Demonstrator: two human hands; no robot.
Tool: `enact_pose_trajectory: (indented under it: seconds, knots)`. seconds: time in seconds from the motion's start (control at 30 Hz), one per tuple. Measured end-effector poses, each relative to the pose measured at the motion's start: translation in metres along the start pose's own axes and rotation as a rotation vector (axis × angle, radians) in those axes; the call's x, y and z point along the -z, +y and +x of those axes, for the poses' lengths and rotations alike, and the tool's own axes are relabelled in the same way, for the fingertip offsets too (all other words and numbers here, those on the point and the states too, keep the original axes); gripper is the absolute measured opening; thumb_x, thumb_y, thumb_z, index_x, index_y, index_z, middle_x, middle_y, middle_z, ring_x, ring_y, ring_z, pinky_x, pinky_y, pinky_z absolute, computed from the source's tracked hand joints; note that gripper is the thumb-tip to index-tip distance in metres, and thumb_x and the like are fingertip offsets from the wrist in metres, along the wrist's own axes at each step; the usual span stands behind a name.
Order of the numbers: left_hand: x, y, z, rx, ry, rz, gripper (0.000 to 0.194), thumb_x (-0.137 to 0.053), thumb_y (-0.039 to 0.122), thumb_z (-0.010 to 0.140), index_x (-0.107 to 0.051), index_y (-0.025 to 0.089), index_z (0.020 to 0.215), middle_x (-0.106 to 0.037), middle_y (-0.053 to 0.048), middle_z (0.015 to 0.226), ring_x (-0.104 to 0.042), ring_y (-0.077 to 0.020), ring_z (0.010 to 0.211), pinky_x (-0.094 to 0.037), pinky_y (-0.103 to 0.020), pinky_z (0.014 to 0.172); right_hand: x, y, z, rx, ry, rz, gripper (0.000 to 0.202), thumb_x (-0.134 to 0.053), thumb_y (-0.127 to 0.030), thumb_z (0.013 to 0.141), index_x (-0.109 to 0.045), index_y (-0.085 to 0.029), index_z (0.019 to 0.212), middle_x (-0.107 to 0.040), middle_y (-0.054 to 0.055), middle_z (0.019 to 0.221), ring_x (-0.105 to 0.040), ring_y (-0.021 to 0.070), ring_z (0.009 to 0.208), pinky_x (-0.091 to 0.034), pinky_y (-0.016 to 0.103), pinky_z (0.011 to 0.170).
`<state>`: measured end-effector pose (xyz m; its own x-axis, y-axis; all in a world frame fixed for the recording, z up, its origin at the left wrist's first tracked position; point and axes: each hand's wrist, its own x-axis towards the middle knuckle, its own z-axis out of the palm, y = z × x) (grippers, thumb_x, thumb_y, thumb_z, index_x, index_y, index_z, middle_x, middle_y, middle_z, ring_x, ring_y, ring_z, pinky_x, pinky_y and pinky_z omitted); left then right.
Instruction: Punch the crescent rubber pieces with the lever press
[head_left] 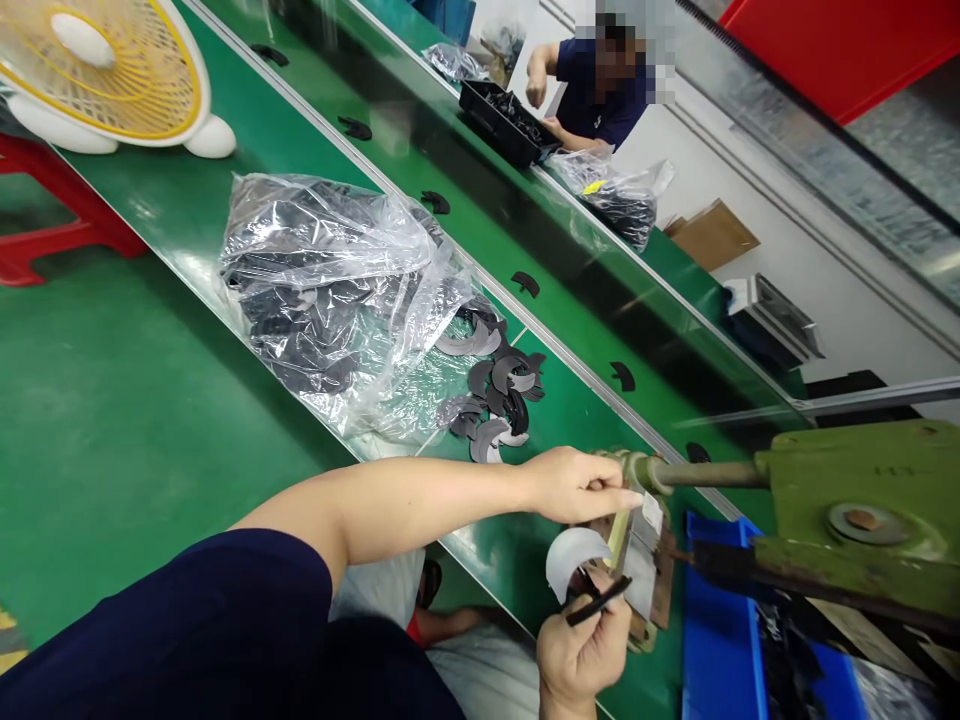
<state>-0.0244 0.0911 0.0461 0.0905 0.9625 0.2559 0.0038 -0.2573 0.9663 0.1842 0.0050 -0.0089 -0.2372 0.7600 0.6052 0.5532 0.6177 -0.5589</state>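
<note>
While the right hand (581, 650) pinches a thin dark part (600, 602) between thumb and fingers, a pale grey crescent (562, 562) rises just beyond its fingertips; whether the same hand carries both is hard to tell. Gripping the dark part by its lower side leaves its upper edge uncovered, presumably so it can be turned freely. The left hand (566, 485) lies at the metal fixture (641, 575) under the green press (862, 490), its forefinger stretched toward a small white patch (651, 512); whether it grips anything is hidden.

Beside the left forearm, loose crescent pieces (480, 378) spill from a clear plastic bag (322, 240) whose mouth faces the press, probably to keep them within reach. Fan-shaped black parts (525, 284) lie spaced out along the green conveyor belt (480, 232), and a blue bin (720, 620) stands below the press.

Raised characters mark the press body, too blurred to read. Across the belt, near a co-worker (600, 110), a yellow label (593, 187) shows on another bag (637, 220), without legible wording. No brand can be made out.
</note>
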Motion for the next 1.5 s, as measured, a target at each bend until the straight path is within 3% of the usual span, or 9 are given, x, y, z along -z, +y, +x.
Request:
enact_pose_trajectory:
  seconds: [0.13, 0.33, 0.6, 0.83, 1.13, 1.4, 1.5]
  knots:
    - [0.008, 0.01, -0.004, -0.035, -0.058, -0.13, 0.053, -0.068, 0.067, 0.09, -0.051, 0.02, 0.07, -0.041, 0.008, 0.061, -0.037, -0.0088, 0.06, -0.029, -0.025, 0.058, -0.001, -0.005, 0.008, 0.093, 0.017, -0.092, 0.033, -0.041, -0.034, 0.107, -0.065, -0.013, 0.115, -0.068, 0.015, 0.102, -0.067, 0.0241, 0.094, -0.054, 0.041, 0.084]
    - [0.019, 0.021, -0.014, -0.221, -0.385, 0.037, 0.059, -0.074, 0.064, 0.086, -0.046, 0.02, 0.059, -0.041, 0.007, 0.057, -0.034, -0.0091, 0.057, -0.025, -0.027, 0.055, 0.0, -0.01, 0.018, 0.21, 0.088, -0.356, 0.024, -0.043, -0.03, 0.104, -0.062, -0.016, 0.098, -0.063, 0.01, 0.083, -0.059, 0.0236, 0.082, -0.046, 0.043, 0.084]
    - [0.017, 0.018, -0.017, -0.207, -0.469, 0.238, 0.056, -0.065, 0.06, 0.091, -0.045, 0.02, 0.058, -0.044, 0.006, 0.053, -0.031, -0.0102, 0.054, -0.023, -0.029, 0.053, -0.005, -0.018, 0.022, 0.213, 0.046, -0.535, 0.019, -0.048, -0.026, 0.103, -0.063, -0.016, 0.098, -0.066, 0.011, 0.09, -0.062, 0.0248, 0.09, -0.04, 0.038, 0.083]
    - [0.012, 0.01, -0.019, -0.072, -0.469, 0.268, 0.056, -0.06, 0.06, 0.093, -0.046, 0.019, 0.058, -0.039, 0.006, 0.054, -0.032, -0.01, 0.055, -0.024, -0.03, 0.056, -0.005, -0.014, 0.022, 0.302, -0.039, -0.53, 0.022, -0.052, -0.028, 0.105, -0.065, -0.013, 0.117, -0.07, 0.01, 0.094, -0.063, 0.0217, 0.088, -0.041, 0.036, 0.086]
    - [0.011, 0.01, -0.018, -0.045, -0.442, 0.298, 0.048, -0.064, 0.049, 0.092, -0.046, 0.019, 0.058, -0.042, 0.006, 0.053, -0.035, -0.0098, 0.055, -0.025, -0.029, 0.057, 0.013, -0.02, 0.038, 0.383, -0.209, -0.576, 0.016, -0.054, -0.024, 0.104, -0.065, -0.014, 0.111, -0.068, 0.007, 0.087, -0.061, 0.0208, 0.082, -0.039, 0.034, 0.077]
    - [0.003, 0.001, -0.018, 0.01, -0.391, -0.069, 0.07, -0.063, 0.08, 0.085, -0.042, 0.019, 0.057, -0.036, 0.006, 0.058, -0.034, -0.009, 0.058, -0.025, -0.027, 0.056, 0.024, -0.036, 0.057, 0.403, -0.161, -0.504, 0.009, -0.058, -0.02, 0.102, -0.065, -0.017, 0.106, -0.068, 0.005, 0.086, -0.059, 0.0185, 0.082, -0.041, 0.033, 0.08]
    - [0.002, -0.001, -0.016, 0.038, -0.336, -0.172, 0.068, -0.072, 0.079, 0.08, -0.045, 0.019, 0.062, -0.04, 0.006, 0.06, -0.036, -0.0081, 0.058, -0.026, -0.025, 0.055, 0.028, -0.038, 0.06, 0.37, -0.149, -0.485, 0.013, -0.056, -0.023, 0.104, -0.066, -0.017, 0.109, -0.071, 0.007, 0.092, -0.061, 0.0175, 0.084, -0.042, 0.033, 0.082]
